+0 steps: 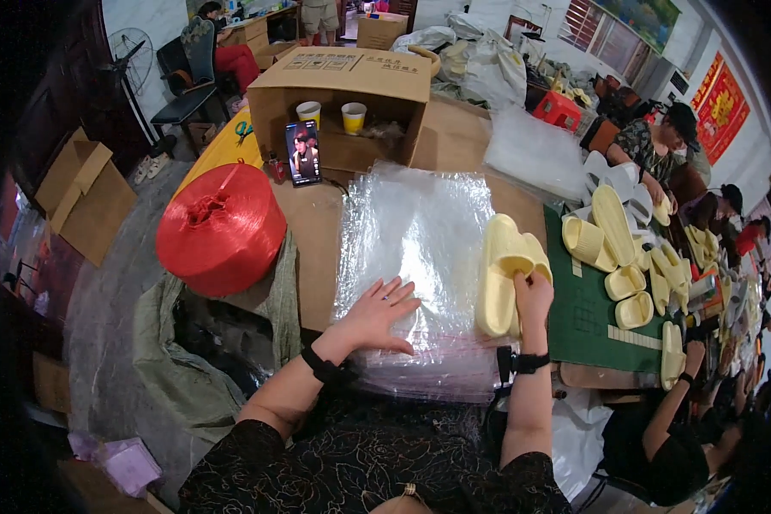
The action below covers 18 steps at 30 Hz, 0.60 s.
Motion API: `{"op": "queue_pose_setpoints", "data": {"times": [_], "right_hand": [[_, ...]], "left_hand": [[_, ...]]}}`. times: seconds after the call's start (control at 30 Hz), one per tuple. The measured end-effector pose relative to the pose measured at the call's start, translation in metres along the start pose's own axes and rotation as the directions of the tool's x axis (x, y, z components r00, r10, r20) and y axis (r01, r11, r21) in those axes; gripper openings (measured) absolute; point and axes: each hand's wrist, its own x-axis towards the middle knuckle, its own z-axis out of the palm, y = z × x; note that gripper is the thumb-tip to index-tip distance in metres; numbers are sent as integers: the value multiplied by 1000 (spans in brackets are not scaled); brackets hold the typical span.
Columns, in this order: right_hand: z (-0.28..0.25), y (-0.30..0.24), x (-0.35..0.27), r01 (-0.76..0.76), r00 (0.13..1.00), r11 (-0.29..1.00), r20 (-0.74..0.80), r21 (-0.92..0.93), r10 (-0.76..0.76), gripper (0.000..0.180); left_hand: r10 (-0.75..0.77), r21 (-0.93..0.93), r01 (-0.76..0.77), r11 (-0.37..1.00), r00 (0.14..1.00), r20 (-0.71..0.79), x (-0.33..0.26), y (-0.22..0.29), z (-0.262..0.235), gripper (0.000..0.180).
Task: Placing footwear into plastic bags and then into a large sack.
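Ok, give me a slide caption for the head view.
Left hand flat on clear plastic bags; right hand holds yellow slippers.

Left hand (377,315) flat on plastic bags (415,248), right hand (533,295) gripping yellow slippers (505,270)

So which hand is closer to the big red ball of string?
Left. The left hand lies flat on the clear plastic bags, right of the red string spool. The right hand holds yellow slippers, farther away.

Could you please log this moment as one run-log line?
left hand: flat on stack of clear plastic bags | right hand: holding pair of pale yellow slippers upright | beside: red twine spool
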Motion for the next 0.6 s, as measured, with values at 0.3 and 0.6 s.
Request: {"op": "queue_pose_setpoints", "data": {"times": [0.3, 0.6], "right_hand": [[-64, -7, -82, -152, 988, 876, 35, 457, 153, 18], [-87, -23, -125, -137, 991, 822, 82, 553, 110, 22]], "left_hand": [[-12, -56, 7, 998, 996, -90, 21, 2, 6, 85], [-23, -110, 10, 994, 993, -112, 19, 4, 0, 58]]}}
